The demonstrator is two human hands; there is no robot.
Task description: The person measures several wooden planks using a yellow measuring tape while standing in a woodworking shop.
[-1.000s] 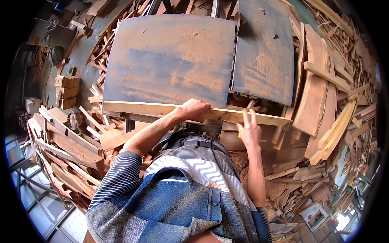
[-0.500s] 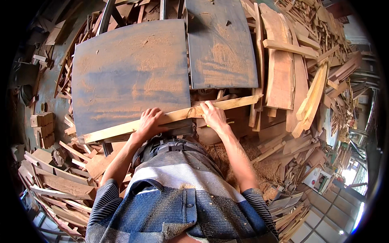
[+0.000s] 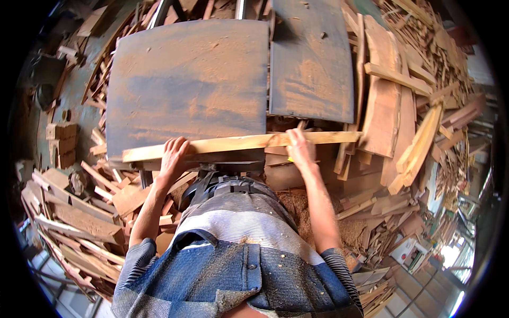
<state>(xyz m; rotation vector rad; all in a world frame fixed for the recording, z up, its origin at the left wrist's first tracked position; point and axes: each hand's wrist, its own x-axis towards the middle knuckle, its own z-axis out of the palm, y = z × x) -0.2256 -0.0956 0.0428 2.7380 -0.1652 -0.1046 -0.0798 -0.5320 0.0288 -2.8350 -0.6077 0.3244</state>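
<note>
A long, pale wooden strip lies crosswise in front of me along the near edge of a dark, sawdust-covered machine table. Its left part rests over the table; its right end reaches past the gap toward the stacked boards. My left hand is closed around the strip left of its middle, fingers over the top. Farther right, my right hand grips the same strip, slightly smeared by motion. The undersides of both grips are hidden.
A second dark table plate sits beyond a narrow gap at the right. Live-edged planks stand beside it with a timber across them. Offcuts pile up at left; stacked blocks stand farther out. Sawdust heaps near my right arm.
The strip has turned nearly level, its right end coming nearer. My left hand has shifted left along the strip. The whole view has swung, so the tables appear farther right.
</note>
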